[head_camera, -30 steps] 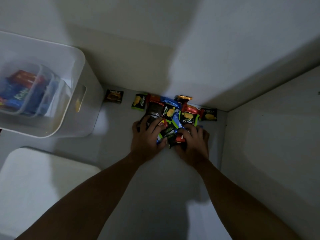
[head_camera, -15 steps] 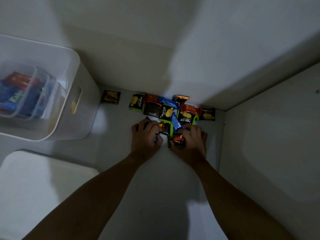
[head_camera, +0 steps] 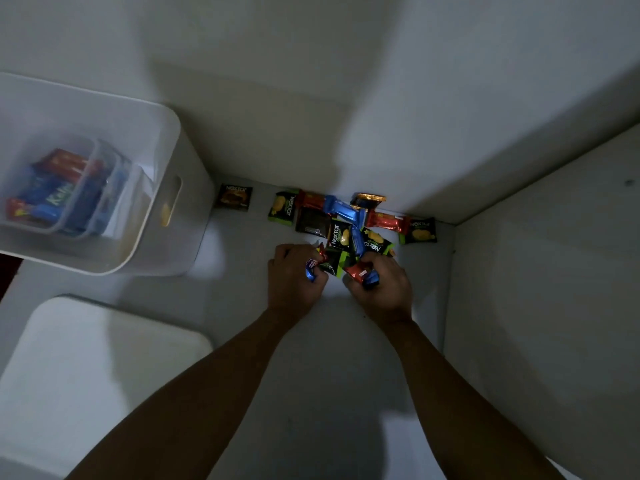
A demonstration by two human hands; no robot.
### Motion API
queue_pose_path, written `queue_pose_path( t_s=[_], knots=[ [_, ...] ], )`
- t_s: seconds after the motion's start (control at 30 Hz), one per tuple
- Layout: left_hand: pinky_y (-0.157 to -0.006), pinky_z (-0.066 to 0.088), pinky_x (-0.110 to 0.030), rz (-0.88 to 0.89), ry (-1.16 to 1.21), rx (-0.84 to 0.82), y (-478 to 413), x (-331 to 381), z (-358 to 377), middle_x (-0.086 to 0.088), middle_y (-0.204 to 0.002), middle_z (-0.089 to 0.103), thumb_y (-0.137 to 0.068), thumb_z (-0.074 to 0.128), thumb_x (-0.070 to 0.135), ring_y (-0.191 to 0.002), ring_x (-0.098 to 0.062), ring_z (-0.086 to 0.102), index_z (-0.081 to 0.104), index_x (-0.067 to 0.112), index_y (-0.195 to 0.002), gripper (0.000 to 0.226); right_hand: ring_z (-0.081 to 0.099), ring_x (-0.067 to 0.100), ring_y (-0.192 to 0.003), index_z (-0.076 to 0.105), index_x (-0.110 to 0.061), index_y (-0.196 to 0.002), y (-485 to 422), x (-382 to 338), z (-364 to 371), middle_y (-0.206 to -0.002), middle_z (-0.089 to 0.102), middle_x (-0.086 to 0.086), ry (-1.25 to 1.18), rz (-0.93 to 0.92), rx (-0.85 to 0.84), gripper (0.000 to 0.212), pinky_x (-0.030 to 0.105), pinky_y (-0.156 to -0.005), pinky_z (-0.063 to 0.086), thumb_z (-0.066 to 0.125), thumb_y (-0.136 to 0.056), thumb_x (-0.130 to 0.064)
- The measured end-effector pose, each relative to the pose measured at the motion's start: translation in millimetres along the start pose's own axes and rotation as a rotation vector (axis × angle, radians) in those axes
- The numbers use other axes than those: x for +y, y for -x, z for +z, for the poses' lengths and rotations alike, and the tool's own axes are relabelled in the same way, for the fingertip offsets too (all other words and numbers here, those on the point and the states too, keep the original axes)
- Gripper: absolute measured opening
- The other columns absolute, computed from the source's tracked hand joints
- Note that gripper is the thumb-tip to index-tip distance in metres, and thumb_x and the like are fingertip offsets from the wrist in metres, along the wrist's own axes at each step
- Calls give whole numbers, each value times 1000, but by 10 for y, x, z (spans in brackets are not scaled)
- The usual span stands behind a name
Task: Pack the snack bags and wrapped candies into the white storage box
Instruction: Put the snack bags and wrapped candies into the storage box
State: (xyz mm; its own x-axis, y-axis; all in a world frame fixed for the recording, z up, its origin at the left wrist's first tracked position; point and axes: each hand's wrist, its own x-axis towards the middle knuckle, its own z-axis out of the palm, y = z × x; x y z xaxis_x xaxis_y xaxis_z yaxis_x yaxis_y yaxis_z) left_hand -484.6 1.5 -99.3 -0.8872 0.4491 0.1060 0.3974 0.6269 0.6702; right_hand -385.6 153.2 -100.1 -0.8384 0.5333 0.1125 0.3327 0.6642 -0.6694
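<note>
Brown packet (head_camera: 234, 197) by the wall is showing "nextar", upright. Green packet (head_camera: 284, 210): "nextar" is running sideways. Middle packet (head_camera: 339, 236) is showing "Nextar", tilted. Neighbouring packet (head_camera: 374, 244) and far-right packet (head_camera: 420, 231) are showing "nextar" upside down. Blue wrapper (head_camera: 55, 202) in the white storage box (head_camera: 166, 140) is showing lettering starting "Kal"; the rest is blurred.

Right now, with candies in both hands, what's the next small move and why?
Probably lift both hands and carry them left to the white storage box: the left hand grips wrapped candies, the right hand grips red and blue candies, both seem full, and the box sits open.
</note>
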Motion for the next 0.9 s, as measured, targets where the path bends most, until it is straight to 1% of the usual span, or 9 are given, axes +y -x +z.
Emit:
queue_pose_path(
  t_s=[0.17,0.27,0.37,0.5,0.6,0.7,0.77,0.83,0.9],
  knots=[
    [-71,52,-43,-66,38,40,67,193,-212,6,-90,64,-66,70,6,-97,-24,56,64,19,-88,26,62,15,-81,67,-20,-101,66,-219,-182,-91,66,-4,-121,45,43,35,34,-69,53,73,-75,-43],
    [-74,51,-42,-68,52,70,59,375,-405,5,-88,63,-65,72,5,-96,-20,54,64,19,-86,26,63,16,-82,67,-22,-102,78,-416,-331,-92,66,-5,-185,53,95,38,32,-68,53,65,-74,-48],
    [-70,51,-40,-10,94,125,17,546,-624,4,-85,61,-65,72,3,-92,-23,55,64,17,-86,26,65,16,-82,62,-31,-101,49,-618,-500,-92,68,-6,-217,54,152,28,30,-67,53,69,-74,-36],
    [-69,50,-38,75,190,220,-80,708,-1019,14,-82,49,-65,66,8,-88,-24,56,62,18,-84,22,66,15,-81,58,-34,-99,-88,-1037,-738,-91,69,-5,-283,33,208,37,36,-68,55,77,-72,-16],
    [-74,50,-36,104,270,319,-158,768,-1414,13,-86,51,-66,66,5,-87,-21,55,63,15,-87,23,63,10,-71,59,-27,-97,-242,-1545,-905,-82,67,-8,-360,-15,254,34,31,-62,54,76,-71,-11],
    [-76,48,-28,194,335,438,-222,752,-1874,16,-88,50,-67,67,1,-87,-22,56,62,12,-89,24,59,2,-64,60,-18,-95,-417,-2115,-942,-77,64,-12,-501,-28,297,31,21,-61,51,74,-73,-2],
    [-78,49,-29,156,362,493,-271,704,-2222,19,-88,51,-69,67,4,-89,-24,58,62,13,-91,24,61,10,-61,60,-16,-99,-531,-2522,-871,-78,66,-4,-618,-11,284,31,28,-59,55,73,-76,0],
    [-79,50,-29,53,389,544,-325,543,-2539,21,-87,52,-70,66,6,-91,-26,59,62,16,-91,23,63,12,-62,61,-15,-102,-625,-2910,-718,-82,68,1,-730,9,251,31,33,-59,58,72,-77,0],
    [-79,51,-31,-21,397,602,-376,289,-2826,8,-85,60,-71,65,7,-90,-27,61,62,17,-90,22,65,12,-68,64,-24,-100,-687,-3266,-504,-83,69,-1,-809,20,195,33,32,-63,58,73,-78,-1]
  ],
)
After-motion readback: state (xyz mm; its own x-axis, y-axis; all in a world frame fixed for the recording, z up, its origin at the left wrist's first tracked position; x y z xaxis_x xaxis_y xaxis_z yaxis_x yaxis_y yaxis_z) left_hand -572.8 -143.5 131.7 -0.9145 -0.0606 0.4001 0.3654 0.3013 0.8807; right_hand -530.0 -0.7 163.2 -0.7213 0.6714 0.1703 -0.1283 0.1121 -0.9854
